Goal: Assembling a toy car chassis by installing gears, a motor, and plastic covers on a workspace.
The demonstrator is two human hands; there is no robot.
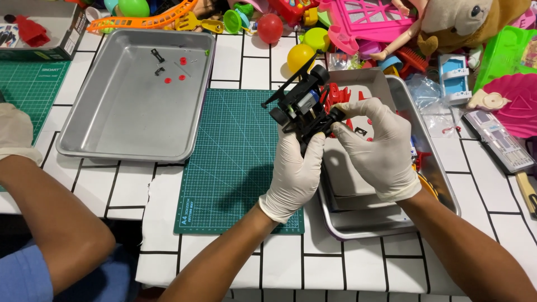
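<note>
Both gloved hands gripped a toy car (305, 106). Left hand (293, 173) closed underneath; right hand (380, 148) pinched its rear, above a tray (447, 190)

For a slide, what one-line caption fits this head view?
Two gloved hands, left hand and right hand, hold a black toy car chassis above a green cutting mat, between two metal trays.

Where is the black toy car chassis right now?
In the head view, the black toy car chassis is held up by both gloved hands, left hand and right hand, above the green cutting mat.
</note>
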